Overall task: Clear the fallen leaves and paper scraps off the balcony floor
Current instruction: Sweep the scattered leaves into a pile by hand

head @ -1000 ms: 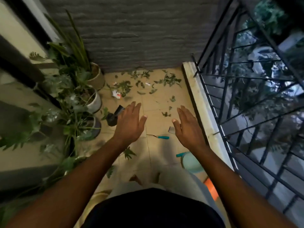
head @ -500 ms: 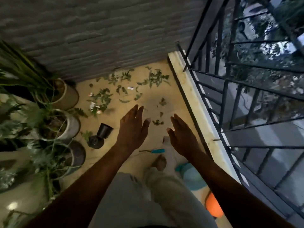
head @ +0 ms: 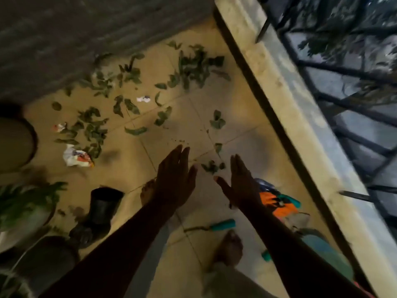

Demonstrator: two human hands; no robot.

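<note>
We hold our left hand [head: 175,179] and right hand [head: 242,186] flat above the floor [head: 129,164], fingers straight, both holding nothing. The leaves [head: 194,68] lie scattered in front of the hands, towards the wall [head: 86,29]. The paper scraps [head: 76,157] lie among them, more to the left.

1. Railing [head: 348,108]: motion-blurred; cut by top and right edges.
2. Pot [head: 15,145]: cut by left edge; contents not visible.
3. Plant [head: 25,201]: blurred, cut by left edge.
4. Left foot [head: 147,191]: toes show; rest behind left grip [head: 175,181].
5. Orange-teal item [head: 279,203]: partly under right arm [head: 275,233]; kind unclear.
6. Teal tub [head: 324,250]: mostly behind same arm.
7. Scraps [head: 77,157]: print unreadable.
8. Specks [head: 178,139]: too small to identify.
</note>
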